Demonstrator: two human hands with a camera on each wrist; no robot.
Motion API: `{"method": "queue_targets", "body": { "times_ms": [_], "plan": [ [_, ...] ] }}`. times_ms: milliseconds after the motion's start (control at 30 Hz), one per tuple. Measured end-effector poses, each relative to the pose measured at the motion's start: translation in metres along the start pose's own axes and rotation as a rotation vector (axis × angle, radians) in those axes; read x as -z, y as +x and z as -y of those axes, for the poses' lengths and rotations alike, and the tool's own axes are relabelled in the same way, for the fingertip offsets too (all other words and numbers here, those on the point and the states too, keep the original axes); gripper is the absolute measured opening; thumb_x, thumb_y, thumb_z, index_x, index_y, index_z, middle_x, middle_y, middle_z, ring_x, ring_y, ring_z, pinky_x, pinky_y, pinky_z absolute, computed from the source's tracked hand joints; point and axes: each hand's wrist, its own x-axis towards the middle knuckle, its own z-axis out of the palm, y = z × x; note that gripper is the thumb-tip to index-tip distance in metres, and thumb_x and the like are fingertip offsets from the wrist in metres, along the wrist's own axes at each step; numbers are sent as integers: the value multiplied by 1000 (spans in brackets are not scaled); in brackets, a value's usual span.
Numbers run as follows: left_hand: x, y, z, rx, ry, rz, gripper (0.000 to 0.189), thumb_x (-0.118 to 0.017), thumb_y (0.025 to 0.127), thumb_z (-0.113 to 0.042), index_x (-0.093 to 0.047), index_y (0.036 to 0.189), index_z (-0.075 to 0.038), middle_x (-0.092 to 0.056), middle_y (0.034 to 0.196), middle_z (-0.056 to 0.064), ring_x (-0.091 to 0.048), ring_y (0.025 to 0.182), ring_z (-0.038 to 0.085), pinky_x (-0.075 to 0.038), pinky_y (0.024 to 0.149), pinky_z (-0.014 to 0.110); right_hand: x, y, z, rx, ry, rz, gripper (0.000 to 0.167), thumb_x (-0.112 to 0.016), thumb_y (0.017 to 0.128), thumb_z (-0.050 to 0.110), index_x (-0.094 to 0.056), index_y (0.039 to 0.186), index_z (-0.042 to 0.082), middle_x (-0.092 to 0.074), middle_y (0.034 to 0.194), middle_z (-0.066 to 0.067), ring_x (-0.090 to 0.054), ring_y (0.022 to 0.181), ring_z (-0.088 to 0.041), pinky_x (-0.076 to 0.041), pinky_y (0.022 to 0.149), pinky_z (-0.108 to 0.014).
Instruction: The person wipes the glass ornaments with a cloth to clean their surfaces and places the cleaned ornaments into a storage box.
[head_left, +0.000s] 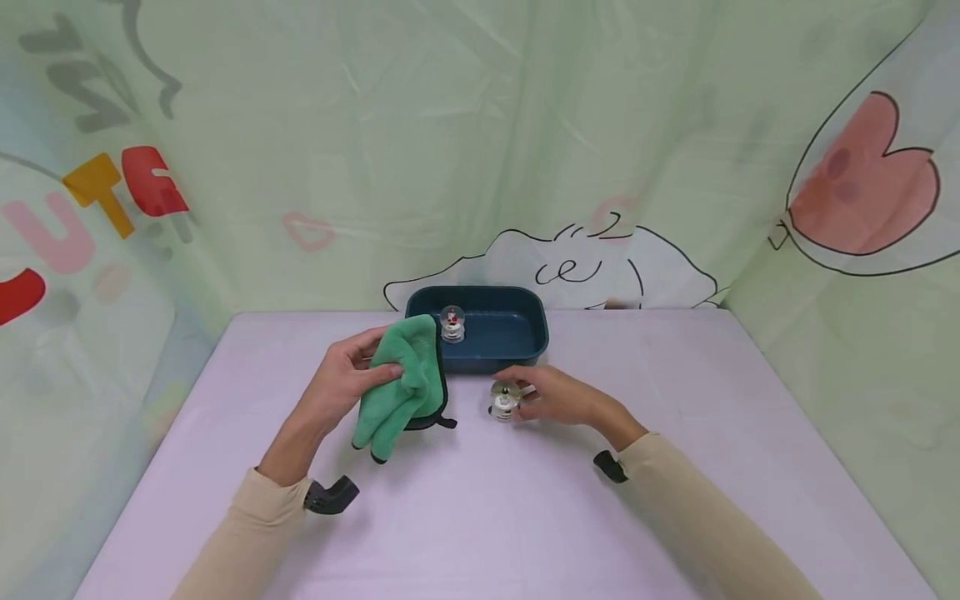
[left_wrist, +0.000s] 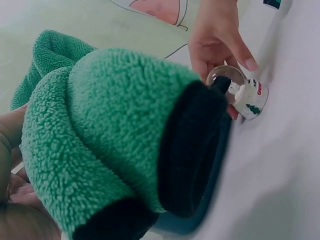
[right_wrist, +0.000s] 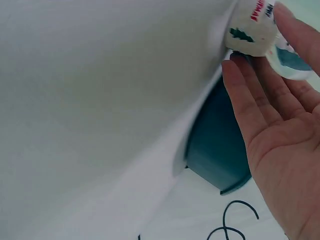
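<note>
My left hand [head_left: 347,377] holds a green plush cloth [head_left: 405,375] with black edging and a small black loop, gathered and hanging over the table. The cloth fills much of the left wrist view. My right hand [head_left: 558,395] has its thumb and fingers around a small snow globe [head_left: 505,402], in front of the dark blue bin [head_left: 491,365]. In the left wrist view this snow globe [left_wrist: 252,99] shows a white base with red lettering and green trees. A second snow globe [head_left: 452,324], with a red figure inside, stands in the bin at its left end.
A pale lilac cloth covers the table [head_left: 675,383]. The bin stands near the table's back edge, before a light green printed curtain [head_left: 450,150]. More curtain hangs along both sides. Each wrist carries a black device [head_left: 332,495].
</note>
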Motion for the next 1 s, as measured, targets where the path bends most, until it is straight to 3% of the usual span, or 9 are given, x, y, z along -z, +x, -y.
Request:
{"method": "queue_targets", "body": {
  "times_ms": [333, 600, 800, 1000],
  "plan": [
    [-15, 7, 2, -23, -14, -2, 58, -78, 89, -9, -57, 144, -10, -69, 129, 13, -71, 107, 23, -57, 89, 28, -5, 7, -8, 49, -40, -42, 53, -85, 83, 12, -63, 131, 10, -65, 121, -4, -61, 108, -19, -57, 93, -33],
    [-23, 9, -3, -95, -11, 1, 60, -78, 90, -8, -56, 146, -11, -68, 130, 13, -69, 110, 22, -57, 89, 28, -2, 5, -4, 110, -18, -46, 42, -86, 82, 16, -67, 120, 15, -69, 111, 5, -62, 104, -15, -55, 96, -41],
    [-27, 8, -9, -129, 41, -26, 60, -79, 90, -10, -57, 146, -13, -69, 130, 11, -68, 112, 24, -57, 88, 27, 10, -3, 17, 158, 26, -88, 37, -84, 84, 15, -67, 117, 14, -69, 108, 4, -66, 105, -16, -56, 96, -45],
    [-30, 6, -15, -155, 82, -45, 60, -79, 89, -10, -57, 145, -14, -68, 131, 10, -67, 114, 26, -57, 85, 26, 24, -9, 44, 225, 61, -216, 36, -81, 84, 11, -67, 117, 13, -68, 108, 2, -69, 96, -15, -59, 89, -36]
  ]
}}
